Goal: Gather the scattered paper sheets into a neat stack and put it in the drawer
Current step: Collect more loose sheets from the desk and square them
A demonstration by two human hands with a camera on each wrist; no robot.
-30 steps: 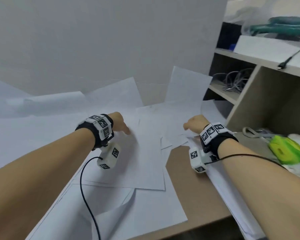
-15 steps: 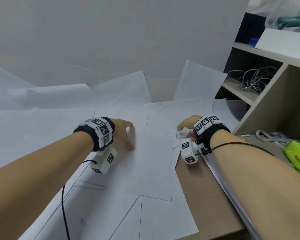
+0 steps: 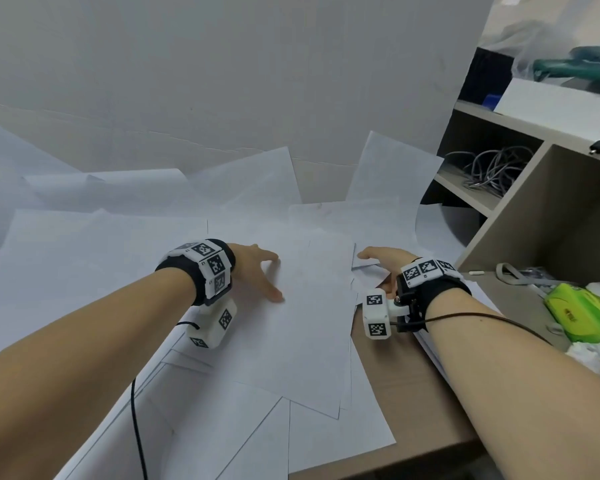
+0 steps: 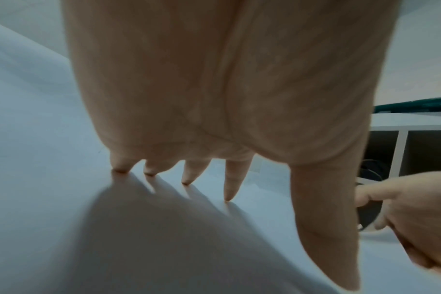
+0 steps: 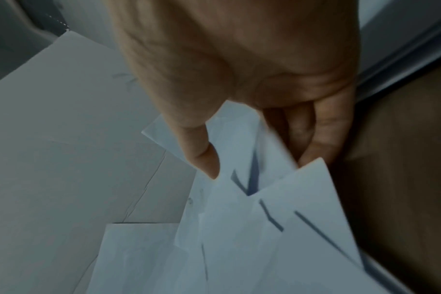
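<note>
Still a loose spread of paper sheets (image 3: 291, 341) across the bench (image 3: 388, 393), now drawn slightly inward; far from a stack, no drawer in view. Left hand (image 3: 257, 271) flat, fingers (image 4: 230, 183) straight, pressing the top sheet. Right hand (image 3: 378, 265) now pinching several sheet corners (image 5: 252, 159) between thumb and curled fingers (image 5: 315, 139)

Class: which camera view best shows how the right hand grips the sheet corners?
The right wrist view: the thumb and fingers pinch several sheet corners between them. The head view shows only the right hand from behind; the left wrist view catches it blurred at the edge.
</note>
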